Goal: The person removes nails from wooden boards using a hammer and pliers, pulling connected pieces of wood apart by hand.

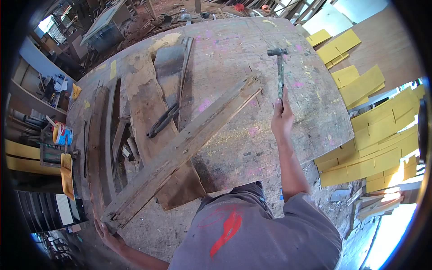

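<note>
My right hand (pixel 282 116) is closed around the lower handle of a hammer (pixel 281 72), whose dark head points away from me over the worktable. At the lower left, my left hand (pixel 108 235) grips the near end of a long, weathered wooden plank (pixel 184 141). The plank slants across the table, its splintered far end lying left of the hammer. Dark pincers (pixel 163 120) rest on a wide brown board (pixel 146 96) beneath the plank. Thin nail-like pieces stick out near the plank's far end.
The worktable (pixel 234 49) is stained with pink and yellow paint. Old timber (pixel 96 135) lies along its left side. A paint bucket (pixel 63 134) and a yellow container (pixel 67 175) stand at the left edge. Yellow boards (pixel 382 117) are laid out on the right.
</note>
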